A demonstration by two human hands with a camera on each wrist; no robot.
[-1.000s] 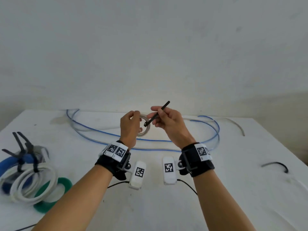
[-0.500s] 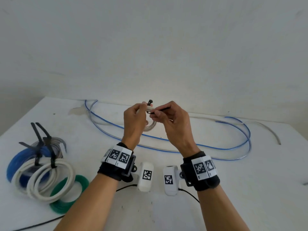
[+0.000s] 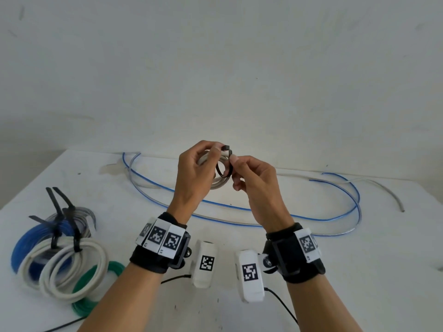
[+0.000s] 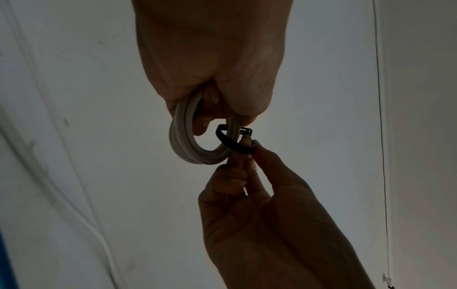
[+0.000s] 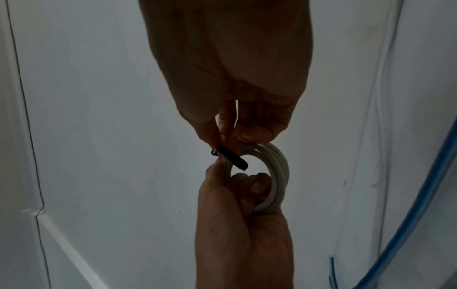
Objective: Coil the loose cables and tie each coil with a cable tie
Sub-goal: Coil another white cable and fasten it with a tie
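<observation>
Small white coil (image 3: 217, 182) held in air above table (image 3: 335, 271), left hand (image 3: 195, 174) w/ fingers curled thru it. Right hand (image 3: 254, 180) pinches black cable tie (image 3: 226, 167) looped round strands. Tail prob. not in head yet, wrist views dim; pinch slips, loop springs open, coil unwinds.

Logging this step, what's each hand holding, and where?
Left hand grips the small white coil by its rim; right hand pinches the black cable tie looped round it.

The left hand (image 4: 212, 64) grips a small white coil (image 4: 183, 140) while the right hand (image 4: 267, 211) pinches a black tie (image 4: 232, 143) looped round it.
</observation>
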